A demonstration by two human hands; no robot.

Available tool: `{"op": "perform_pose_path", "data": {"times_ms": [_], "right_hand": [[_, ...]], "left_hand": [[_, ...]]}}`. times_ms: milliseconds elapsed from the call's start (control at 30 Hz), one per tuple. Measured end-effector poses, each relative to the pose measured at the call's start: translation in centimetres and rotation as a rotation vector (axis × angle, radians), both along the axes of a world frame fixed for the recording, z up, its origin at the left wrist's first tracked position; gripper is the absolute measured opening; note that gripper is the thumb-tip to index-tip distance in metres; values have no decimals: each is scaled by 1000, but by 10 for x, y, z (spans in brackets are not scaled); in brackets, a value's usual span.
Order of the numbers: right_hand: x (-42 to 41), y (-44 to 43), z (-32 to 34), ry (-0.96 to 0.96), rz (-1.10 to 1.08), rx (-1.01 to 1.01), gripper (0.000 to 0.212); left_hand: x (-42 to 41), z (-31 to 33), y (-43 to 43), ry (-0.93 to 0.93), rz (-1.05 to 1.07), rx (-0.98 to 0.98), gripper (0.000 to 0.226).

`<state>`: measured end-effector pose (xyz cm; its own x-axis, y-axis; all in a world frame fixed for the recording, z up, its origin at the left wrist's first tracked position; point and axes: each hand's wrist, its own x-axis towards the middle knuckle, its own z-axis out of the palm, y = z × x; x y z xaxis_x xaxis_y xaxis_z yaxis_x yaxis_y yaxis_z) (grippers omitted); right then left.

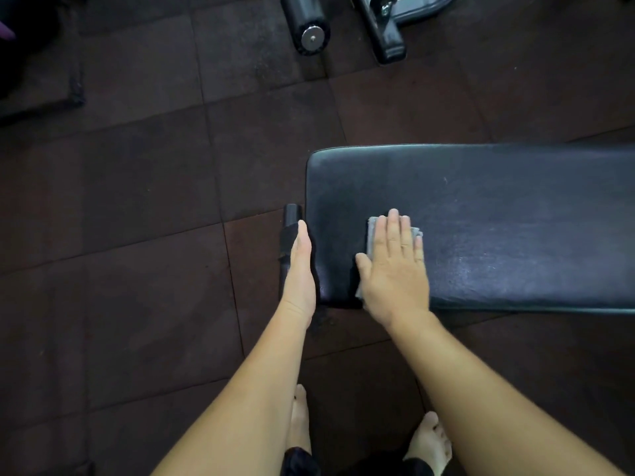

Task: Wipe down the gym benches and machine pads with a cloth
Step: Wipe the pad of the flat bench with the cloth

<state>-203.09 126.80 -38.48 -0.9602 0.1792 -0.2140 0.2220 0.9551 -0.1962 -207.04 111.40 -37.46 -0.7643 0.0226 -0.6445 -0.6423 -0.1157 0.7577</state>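
Note:
A black padded gym bench runs from the middle of the view to the right edge. A grey cloth lies on its left end, mostly covered by my right hand, which presses flat on it with fingers spread. My left hand rests edge-on against the left end of the bench pad, fingers straight and together, holding nothing that I can see. Pale smears show on the pad to the right of the cloth.
A black bench foot sticks out beside my left hand. The floor is dark rubber tile. A roller pad and a machine base stand at the top. My bare feet are at the bottom.

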Motion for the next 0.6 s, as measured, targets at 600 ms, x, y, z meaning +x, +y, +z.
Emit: {"op": "perform_pose_path", "data": {"times_ms": [600], "right_hand": [[-24,-4,56,-136,349,-14,79]], "left_hand": [[-6,28,-32,15,-532,-465,97]]}}
